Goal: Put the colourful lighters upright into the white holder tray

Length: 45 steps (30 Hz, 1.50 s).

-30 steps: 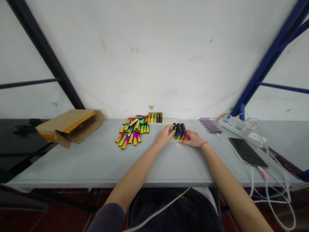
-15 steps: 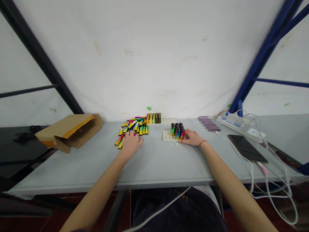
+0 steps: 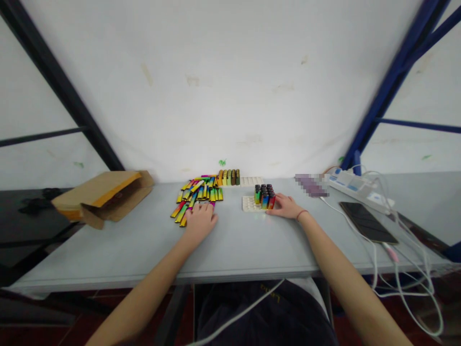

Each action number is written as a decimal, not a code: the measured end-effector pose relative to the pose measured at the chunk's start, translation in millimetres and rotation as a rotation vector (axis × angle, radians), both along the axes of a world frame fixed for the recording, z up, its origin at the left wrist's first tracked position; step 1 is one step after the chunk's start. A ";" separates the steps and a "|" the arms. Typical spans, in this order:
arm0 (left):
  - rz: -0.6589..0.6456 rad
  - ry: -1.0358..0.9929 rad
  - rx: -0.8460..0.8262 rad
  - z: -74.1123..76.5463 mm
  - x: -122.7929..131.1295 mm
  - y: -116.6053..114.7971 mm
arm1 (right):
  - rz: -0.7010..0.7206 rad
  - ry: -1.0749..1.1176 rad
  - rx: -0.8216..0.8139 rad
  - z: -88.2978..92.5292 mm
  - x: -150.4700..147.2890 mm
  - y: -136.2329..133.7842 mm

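A heap of rainbow-coloured lighters (image 3: 197,196) lies on the grey table (image 3: 230,245). My left hand (image 3: 200,222) rests at the heap's near edge with curled fingers over a lighter or two; what it grips is hidden. A white slotted tray (image 3: 249,203) holds several upright lighters (image 3: 264,195) with black tops on its right half. My right hand (image 3: 285,206) lies against the tray's right side, fingers touching it.
An open cardboard box (image 3: 103,196) lies on its side at the left. A second white tray (image 3: 251,180) with a row of lighters (image 3: 229,177) stands by the wall. A phone (image 3: 367,222), power strip (image 3: 355,186) and white cables occupy the right.
My left hand left the tray, swung left to the loose heap, and has now drawn back a little toward me with fingers curled. My right hand stayed at the tray.
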<state>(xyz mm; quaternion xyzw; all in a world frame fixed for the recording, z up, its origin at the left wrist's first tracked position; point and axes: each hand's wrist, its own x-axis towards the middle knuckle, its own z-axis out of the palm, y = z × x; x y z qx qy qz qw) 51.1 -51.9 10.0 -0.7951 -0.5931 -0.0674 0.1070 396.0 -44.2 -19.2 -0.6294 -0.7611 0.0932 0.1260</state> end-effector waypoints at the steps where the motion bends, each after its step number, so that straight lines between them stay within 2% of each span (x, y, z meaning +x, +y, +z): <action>1: -0.010 0.000 0.007 0.1 1.1 0.0 | 0.001 0.001 0.003 -0.1 0.0 0.0; 6: -0.112 -0.034 -0.054 -1.2 10.6 -0.7 | 0.011 0.001 0.014 -1.1 0.3 0.3; 11: -0.200 -0.064 -0.106 -9.1 25.5 2.6 | 0.000 -0.004 0.001 -0.2 -0.5 -0.2; 14: -0.218 -0.208 -0.112 -13.3 33.7 6.8 | 0.001 0.001 -0.010 1.1 -1.2 -1.0; 17: -0.166 -0.609 -0.195 -10.7 43.4 12.3 | 0.000 0.007 -0.016 1.8 -1.5 -1.4; 19: -0.057 -0.977 -0.400 -4.6 52.2 16.0 | 0.002 0.010 -0.016 1.7 -1.4 -1.3; 22: 0.134 -1.508 -0.810 6.8 67.6 21.1 | 0.002 0.007 -0.013 1.2 -1.2 -0.9; 25: 0.198 -1.816 -0.996 14.9 81.6 27.6 | -0.004 -0.001 -0.008 0.7 -1.2 -0.8; 29: 0.090 -1.898 -1.013 13.4 92.8 40.1 | -0.003 0.000 0.001 -0.4 -0.7 -0.2; 32: 0.033 -1.933 -0.922 5.8 95.5 47.3 | -0.002 0.004 0.003 -1.8 0.2 0.7; 37: 0.074 -1.983 -0.814 -2.4 92.3 47.2 | -0.001 -0.006 -0.001 -3.8 1.8 1.8; 45: 0.151 -1.989 -0.735 -0.3 91.3 45.2 | 0.001 -0.004 0.011 -4.7 2.4 1.5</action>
